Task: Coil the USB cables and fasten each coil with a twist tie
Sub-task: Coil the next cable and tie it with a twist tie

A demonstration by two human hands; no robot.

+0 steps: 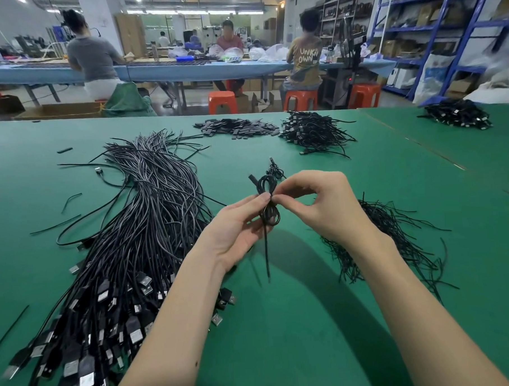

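Both hands, left hand [237, 222] and right hand [320, 201], pinch a coiled cable [267, 198] at its waist above the green table [311, 321].

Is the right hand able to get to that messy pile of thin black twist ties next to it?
Probably yes. The pile of thin black twist ties lies just beside the right hand with nothing between them, but its fingers are busy pinching the small coiled black cable, so it must let go first.

green table [283, 337] bears loose usb cables [127, 256], twist ties [395, 239], coiled piles [314, 130].
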